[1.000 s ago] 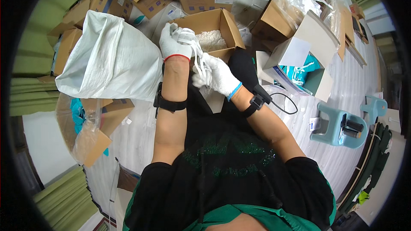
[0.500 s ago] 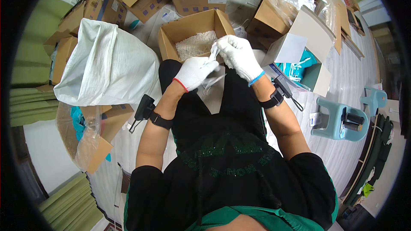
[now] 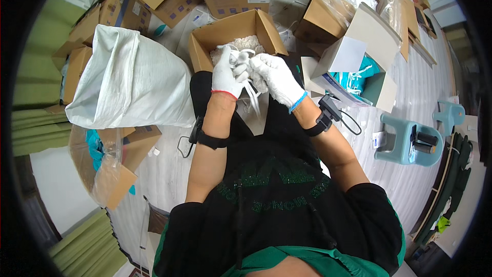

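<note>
A looped white cord (image 3: pixel 252 97) runs between my two white-gloved hands over my lap. My left hand (image 3: pixel 226 76), in a red-cuffed glove, has its fingers closed round part of the cord. Close beside it, my right hand (image 3: pixel 278 80), in a blue-cuffed glove, pinches another part. Loose ends hang below the hands, and some loops rise above my left fingers. Just beyond stands an open cardboard box (image 3: pixel 200 54) with a pile of off-white stringy material (image 3: pixel 250 42) in it, partly covered by my hands.
On the left stands a large white woven sack (image 3: pixel 128 82). At right, an open box (image 3: pixel 388 90) holds teal packets with white cords (image 3: pixel 363 74). Farther right is a light-blue stool (image 3: pixel 389 138) with dark items on it. More cardboard boxes (image 3: pixel 236 1) line the far side.
My left hand has turned upward and moved farther out, towards the box. My right hand has come slightly nearer me. The cord now spreads into loops above and between my hands.
</note>
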